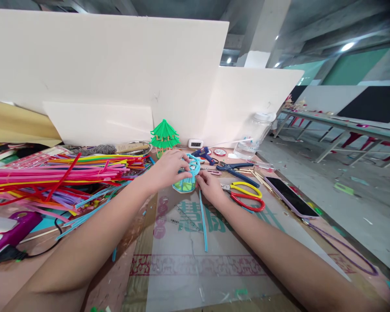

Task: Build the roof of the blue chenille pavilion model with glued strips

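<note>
Blue craft [195, 170] in fingers [182, 164]; sheet [182, 240] roomy; phone [290, 197] near table edge [329, 225].

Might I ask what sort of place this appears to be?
Probably a craft workshop in an unfinished-looking building: a heap of colourful pipe cleaners and blue-handled pliers lie on the worktable, and a bare concrete pillar stands behind.

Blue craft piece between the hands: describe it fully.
The blue craft piece looks fuzzy, like pipe cleaner, its loops above a green and blue base. At the plastic sheet's far end, the left hand grips and partly hides it; the right hand is at its right. Whether the blue strip joins it is unclear.
</note>
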{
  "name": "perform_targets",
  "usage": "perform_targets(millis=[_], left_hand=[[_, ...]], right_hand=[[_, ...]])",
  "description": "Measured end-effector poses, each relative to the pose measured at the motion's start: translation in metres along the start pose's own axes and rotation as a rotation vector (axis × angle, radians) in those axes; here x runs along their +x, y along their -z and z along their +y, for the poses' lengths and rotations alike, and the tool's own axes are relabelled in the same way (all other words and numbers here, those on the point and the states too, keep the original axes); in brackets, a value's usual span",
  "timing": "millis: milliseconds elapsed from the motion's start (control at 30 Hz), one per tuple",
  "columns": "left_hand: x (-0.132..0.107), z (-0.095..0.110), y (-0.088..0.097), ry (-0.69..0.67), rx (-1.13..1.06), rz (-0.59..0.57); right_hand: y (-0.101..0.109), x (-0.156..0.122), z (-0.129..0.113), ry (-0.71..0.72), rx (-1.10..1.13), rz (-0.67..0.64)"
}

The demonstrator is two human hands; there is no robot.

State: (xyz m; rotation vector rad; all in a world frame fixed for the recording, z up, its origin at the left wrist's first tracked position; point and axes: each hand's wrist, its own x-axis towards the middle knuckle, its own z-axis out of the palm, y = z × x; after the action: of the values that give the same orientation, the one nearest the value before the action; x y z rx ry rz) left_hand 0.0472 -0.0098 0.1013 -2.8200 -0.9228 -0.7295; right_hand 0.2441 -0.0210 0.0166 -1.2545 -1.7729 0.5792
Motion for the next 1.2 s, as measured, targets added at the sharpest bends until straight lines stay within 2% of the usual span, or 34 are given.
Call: perform_targets(millis=[233, 500, 633, 767, 900, 1067, 1200], left_hand=[[-0.002, 0.002, 0.008, -0.030, 0.130, 0.000], [-0.001, -0.006, 0.009, -0.123, 0.019, -0.074], [-0.002, 0.001, 0.021, -0.160, -0.105, -0.130], [-0.004, 0.002, 0.035, -0.025, -0.215, -0.033], [-0.007, -0.007, 0.036, 0.111, -0.183, -0.062], [-0.008, -0.011, 0.030, 0.131, -0.180, -0.139], [-0.009, -0.010, 0.031, 0.127, -0.171, -0.149]], right_hand=[[0.000, 0.000, -0.001, 0.012, -0.015, 0.000], [-0.001, -0.001, 0.003, 0.062, -0.039, 0.023], [0.001, -0.005, 0.001, 0.131, -0.058, 0.059], [0.001, -0.008, -0.002, 0.169, -0.051, 0.038], [0.001, -0.010, -0.004, 0.187, -0.049, 0.033], [0.001, -0.012, -0.006, 0.227, -0.063, 0.046], [0.001, -0.012, -0.005, 0.235, -0.062, 0.049]])
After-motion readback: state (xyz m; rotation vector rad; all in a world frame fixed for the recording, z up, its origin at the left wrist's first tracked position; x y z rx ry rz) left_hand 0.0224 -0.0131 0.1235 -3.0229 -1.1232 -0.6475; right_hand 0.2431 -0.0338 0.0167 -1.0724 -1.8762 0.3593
